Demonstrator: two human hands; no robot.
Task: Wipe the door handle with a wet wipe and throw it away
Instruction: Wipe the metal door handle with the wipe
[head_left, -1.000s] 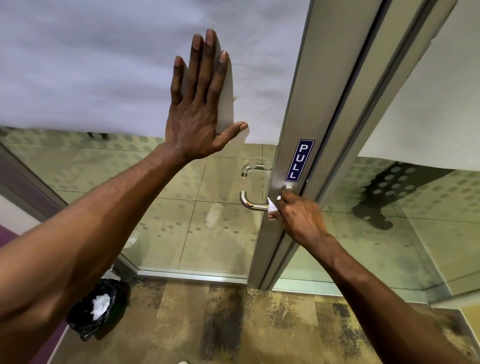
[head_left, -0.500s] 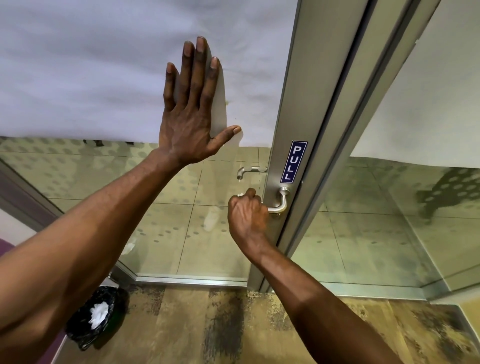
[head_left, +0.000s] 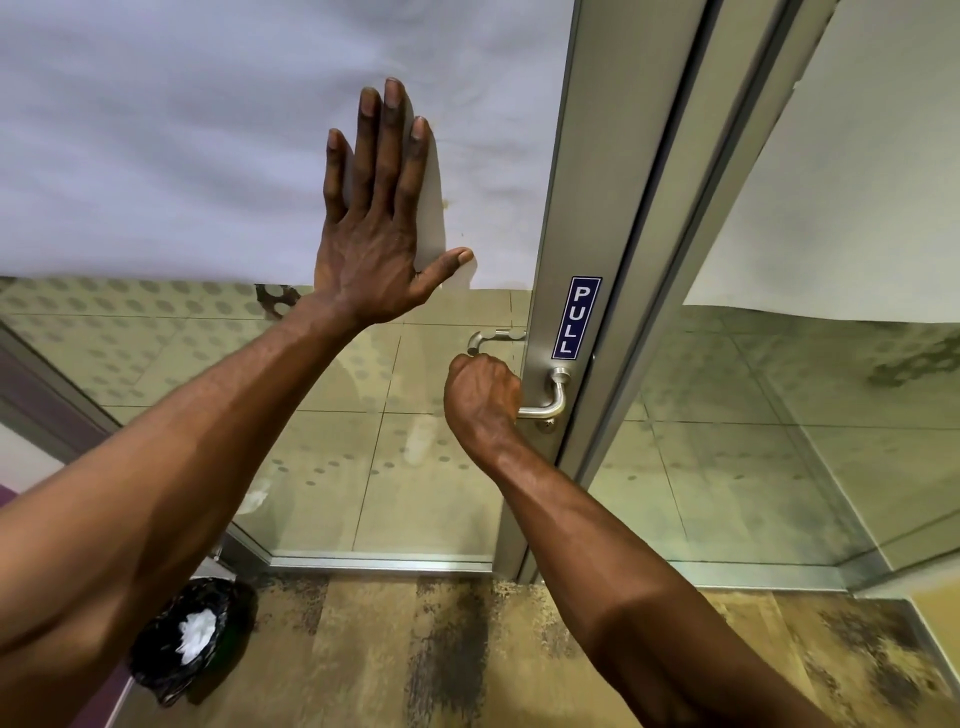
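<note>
A silver lever door handle (head_left: 550, 402) sticks out of the metal door frame just below a blue PULL sticker (head_left: 575, 318). My right hand (head_left: 480, 397) is closed in a fist around the lever's free end; the wet wipe is hidden inside that fist. My left hand (head_left: 376, 223) lies flat with fingers spread on the frosted upper part of the glass door (head_left: 208, 156), above and left of the handle.
A black-lined waste bin (head_left: 182, 639) with white wipes in it stands on the floor at lower left. A second handle (head_left: 491, 338) shows through the glass. A fixed glass panel (head_left: 779, 441) flanks the frame on the right. Patterned carpet (head_left: 467, 649) lies below.
My right hand slid from the handle's base by the frame out to the lever's free end and closed around it, hiding the wipe. The left hand stayed pressed on the door.
</note>
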